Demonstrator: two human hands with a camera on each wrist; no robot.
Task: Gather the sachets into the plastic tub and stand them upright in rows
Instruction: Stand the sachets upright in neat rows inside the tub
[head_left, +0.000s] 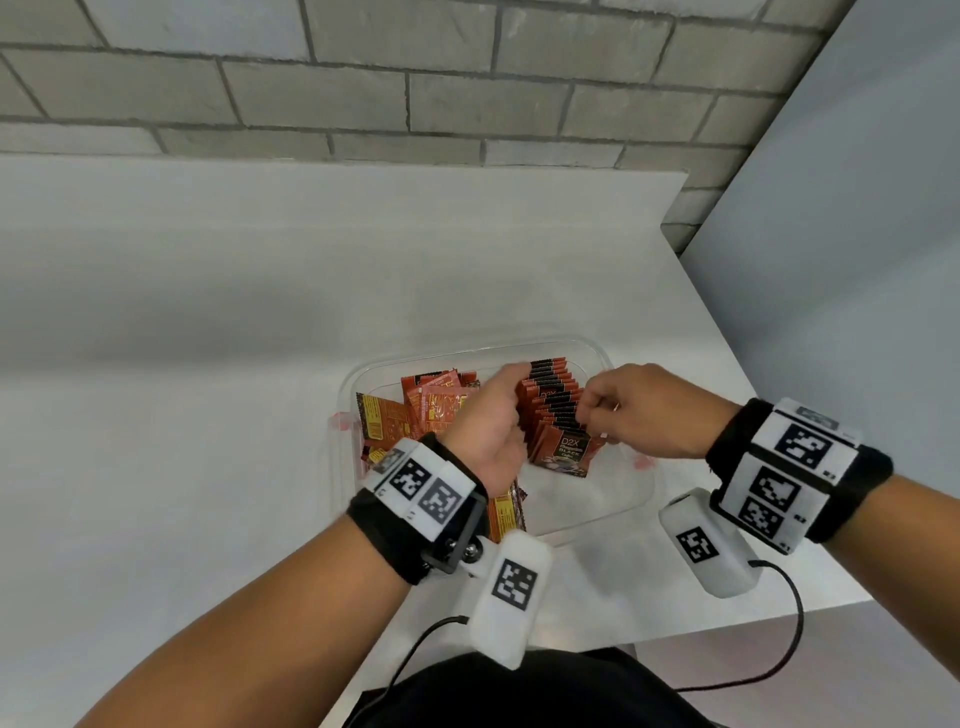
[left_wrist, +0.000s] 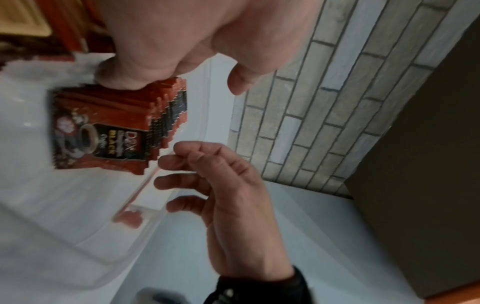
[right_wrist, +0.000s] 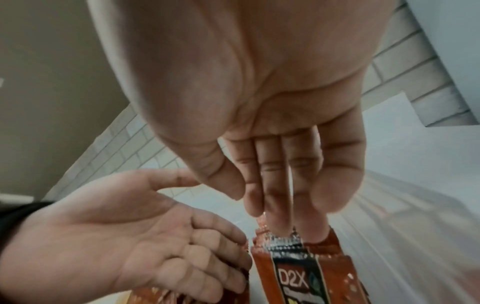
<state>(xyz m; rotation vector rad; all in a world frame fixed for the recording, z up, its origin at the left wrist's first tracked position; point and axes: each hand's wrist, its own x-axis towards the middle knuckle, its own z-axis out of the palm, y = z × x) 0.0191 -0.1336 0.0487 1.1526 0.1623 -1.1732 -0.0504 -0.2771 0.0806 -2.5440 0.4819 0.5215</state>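
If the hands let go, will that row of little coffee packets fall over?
Probably some would. The row of sachets already leans, and the left hand props one side while the right hand touches the tops. They look thin and light, so likely to slump. The plastic tub has open floor in front.
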